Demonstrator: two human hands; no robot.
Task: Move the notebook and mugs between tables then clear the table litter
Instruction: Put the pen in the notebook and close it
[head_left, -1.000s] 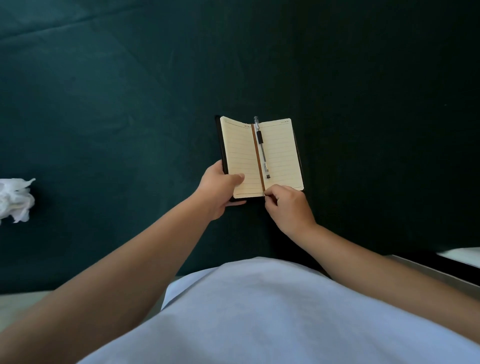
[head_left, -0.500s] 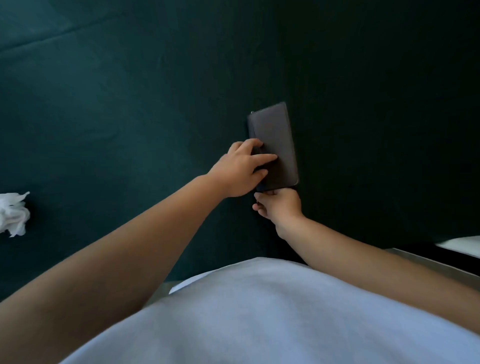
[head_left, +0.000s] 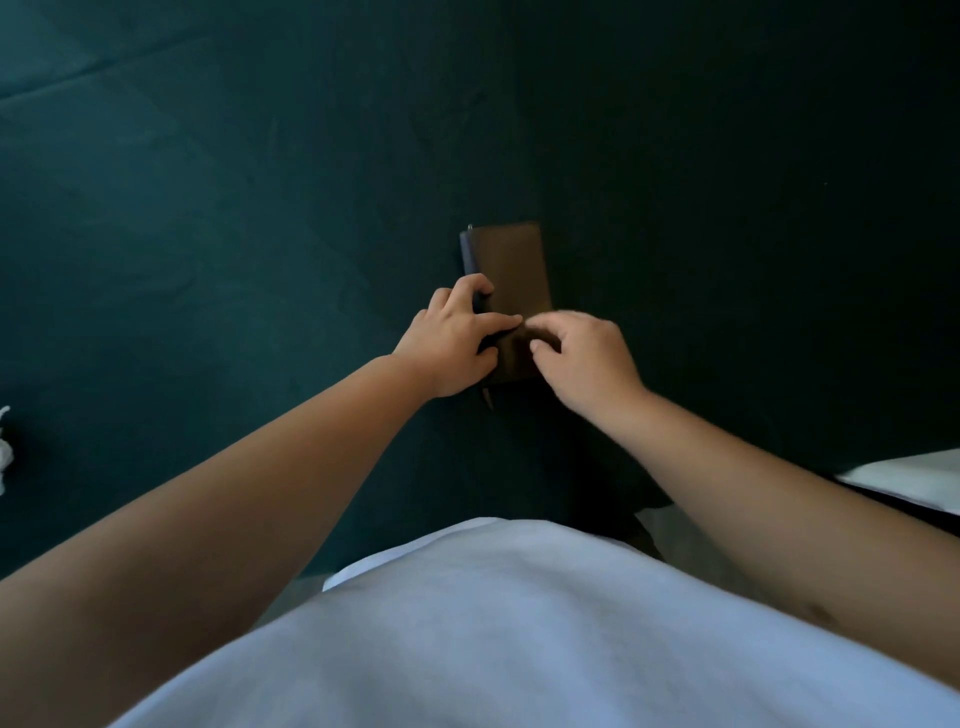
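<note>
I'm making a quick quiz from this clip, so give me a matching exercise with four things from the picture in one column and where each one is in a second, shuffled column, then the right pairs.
Things:
1. notebook
2. left hand
3. right hand
4. white tissue

Places:
A. at the far left edge of the view
B. lying closed on the dark green tablecloth
C. on the notebook's near right corner
D. on the notebook's left edge, fingers curled over it

Pairs: 1-B, 2-D, 3-C, 4-A
</note>
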